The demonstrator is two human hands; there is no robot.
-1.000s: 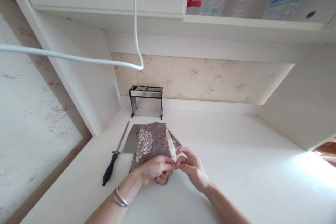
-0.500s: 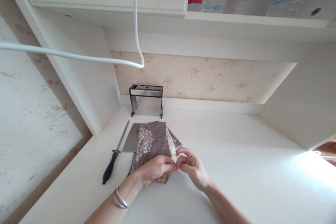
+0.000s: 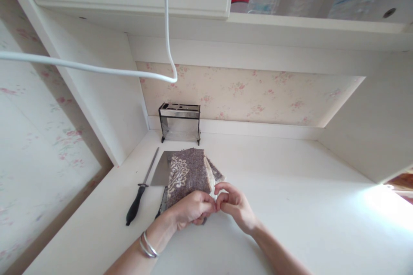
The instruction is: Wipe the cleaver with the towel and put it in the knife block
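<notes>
Here on the white worktop (image 3: 290, 172), left of its middle, a brown patterned cloth (image 3: 190, 174) is gripped at its right edge by the left hand (image 3: 195, 207), fingers curled, while the right hand (image 3: 237, 206) is pinched at the same edge, fingertips meeting the other hand's. A flat metal blade (image 3: 161, 169) is partly covered by the cloth, a black-handled sharpening rod (image 3: 137, 202) is seen toward the left edge, and an upright knife stand (image 3: 180, 123) is set near the back edge.
</notes>
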